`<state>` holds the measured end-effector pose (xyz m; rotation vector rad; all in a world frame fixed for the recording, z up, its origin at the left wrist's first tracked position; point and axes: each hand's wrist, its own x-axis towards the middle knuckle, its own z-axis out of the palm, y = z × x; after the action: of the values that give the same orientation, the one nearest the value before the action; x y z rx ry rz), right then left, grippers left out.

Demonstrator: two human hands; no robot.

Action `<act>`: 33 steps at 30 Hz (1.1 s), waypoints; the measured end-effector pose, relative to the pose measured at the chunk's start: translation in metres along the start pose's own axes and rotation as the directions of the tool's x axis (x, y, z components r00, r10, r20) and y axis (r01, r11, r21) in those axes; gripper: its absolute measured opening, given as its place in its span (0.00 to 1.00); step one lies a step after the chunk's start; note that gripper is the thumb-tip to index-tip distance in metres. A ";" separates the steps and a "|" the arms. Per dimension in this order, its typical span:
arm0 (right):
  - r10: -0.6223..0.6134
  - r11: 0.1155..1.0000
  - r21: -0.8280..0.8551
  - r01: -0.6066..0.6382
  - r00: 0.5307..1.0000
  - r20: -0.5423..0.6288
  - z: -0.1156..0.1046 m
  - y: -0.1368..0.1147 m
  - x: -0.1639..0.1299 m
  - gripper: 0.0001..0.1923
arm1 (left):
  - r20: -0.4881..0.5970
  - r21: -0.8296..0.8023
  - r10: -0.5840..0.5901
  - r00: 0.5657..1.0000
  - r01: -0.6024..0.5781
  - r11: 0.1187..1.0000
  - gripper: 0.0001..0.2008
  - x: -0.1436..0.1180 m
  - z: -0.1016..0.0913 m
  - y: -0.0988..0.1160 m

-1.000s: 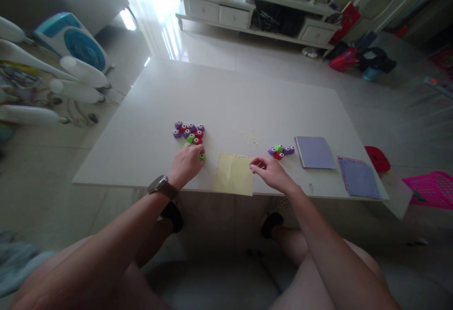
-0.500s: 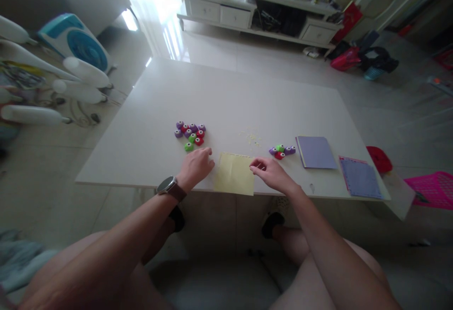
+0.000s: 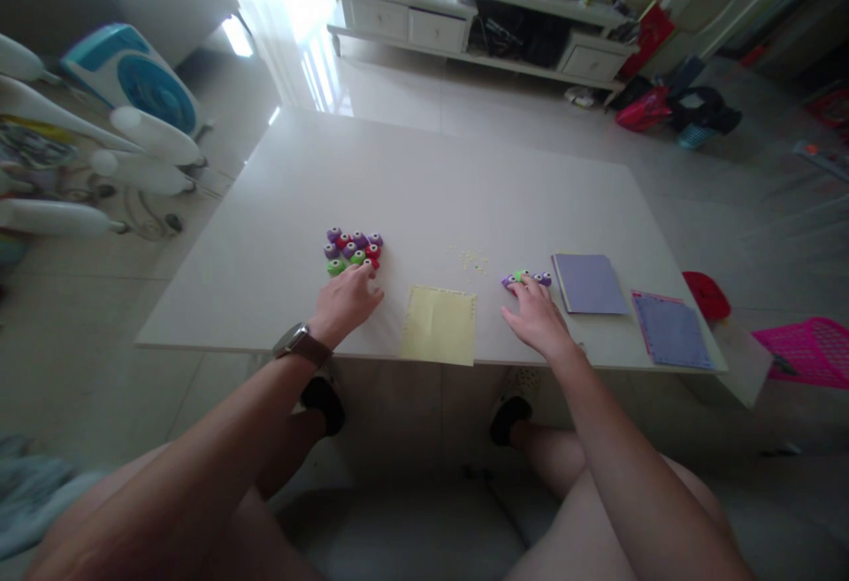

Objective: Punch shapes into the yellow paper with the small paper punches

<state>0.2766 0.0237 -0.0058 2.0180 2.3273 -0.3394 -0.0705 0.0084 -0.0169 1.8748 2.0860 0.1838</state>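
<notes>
On the white table (image 3: 424, 174), a group of purple, red and green craft punches (image 3: 350, 248) with round white tops stands to the left. My left hand (image 3: 346, 302), with a dark-strapped watch at its wrist, reaches to the front of this group; its fingertips partly cover a red punch, and thumb and fingers are apart. A smaller group of punches (image 3: 542, 279) stands to the right. Over its front lies my right hand (image 3: 536, 316), fingers spread and touching the punches. Between the hands, a yellow paper sheet (image 3: 439, 326) with small cutouts along its edges overhangs the table's front edge.
Tiny yellow paper bits (image 3: 473, 258) are scattered beyond the sheet. A purple paper stack (image 3: 590, 284) and a bluish punched sheet (image 3: 673, 331) lie at the right. Beside the table are a pink basket (image 3: 802, 353) and a red stool (image 3: 708, 295).
My left hand has moved left to the punches, and the front green punch has shifted left against the group. My right hand has left the yellow sheet for the right-hand punches.
</notes>
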 end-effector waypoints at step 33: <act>0.098 0.993 -0.086 -0.087 0.986 0.137 0.000 -0.009 -0.005 0.29 | 0.017 -0.099 0.084 0.996 -0.082 0.992 0.11 -0.006 0.005 0.011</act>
<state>0.2685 0.0180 -0.0042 1.9876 2.1224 -0.3660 -0.0578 0.0029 -0.0165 1.8981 1.9499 0.2795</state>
